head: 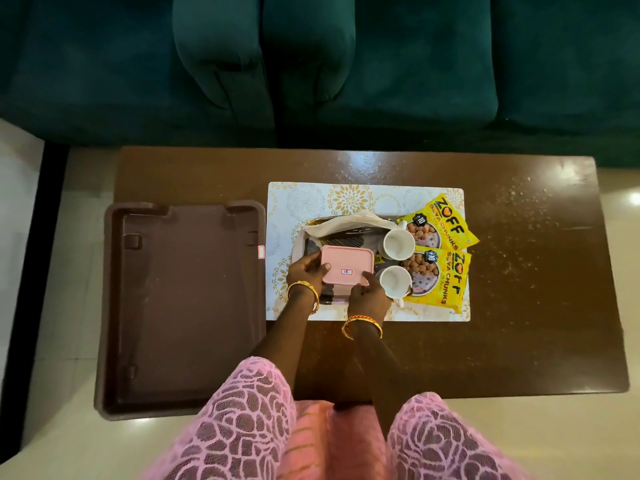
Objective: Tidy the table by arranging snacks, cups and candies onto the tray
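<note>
A pink lidded box (347, 264) with a small label sits over a patterned serving tray (313, 225) on a white and gold placemat (304, 199). My left hand (304, 271) grips the box's left side and my right hand (369, 292) grips its near right corner. Two white cups (398, 243) (395, 281) stand on the tray's right part. Two yellow soya chunk packets (446, 221) (443, 282) lie at the tray's right edge, partly under the cups. A folded cloth (346, 221) rests at the tray's far side.
A large brown plastic tray (180, 299) lies at the table's left end, overhanging the edge. The dark wooden table (519, 271) has scattered specks at its right. A green sofa (311, 64) stands beyond the table.
</note>
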